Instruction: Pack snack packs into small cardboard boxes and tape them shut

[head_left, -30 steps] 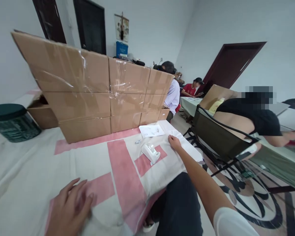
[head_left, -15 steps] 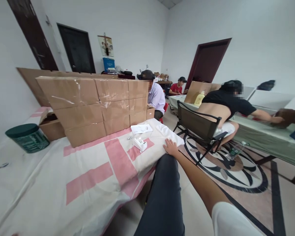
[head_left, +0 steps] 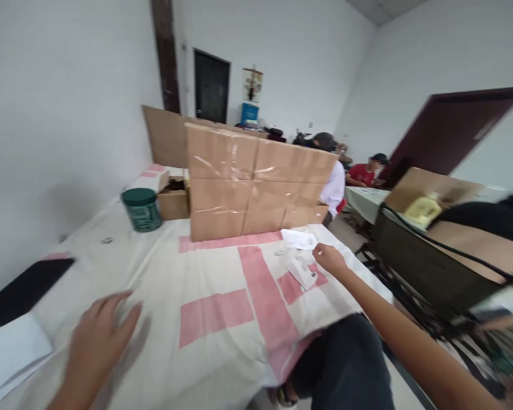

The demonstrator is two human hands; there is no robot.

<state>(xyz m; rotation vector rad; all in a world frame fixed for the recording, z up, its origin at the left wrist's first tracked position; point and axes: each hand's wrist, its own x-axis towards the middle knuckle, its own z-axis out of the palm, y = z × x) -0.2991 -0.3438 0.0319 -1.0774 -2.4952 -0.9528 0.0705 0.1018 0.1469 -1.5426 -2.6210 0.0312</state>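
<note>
My left hand (head_left: 100,336) is over the cloth-covered table (head_left: 154,319) at the lower left, fingers spread, nothing in it. At the right, my right hand (head_left: 328,257) has its fingers curled together beside the edge of a white printed sheet (head_left: 298,239); whether it pinches the sheet or anything else is too small to tell. Just below and left of that hand lies a small white device (head_left: 301,273). A tiny item (head_left: 279,253) rests to the device's left.
Stacked taped cardboard boxes (head_left: 222,193) stand at the table's back. A green tub (head_left: 141,209) and an open box (head_left: 173,202) are left of them. White paper (head_left: 15,356) and a black sheet (head_left: 25,287) lie far left. A chair (head_left: 423,262) with a seated person is at the right.
The view has swung left. My left hand has come into view over the table. My right hand has moved from the table's right edge to the printed sheet, its fingers now curled.
</note>
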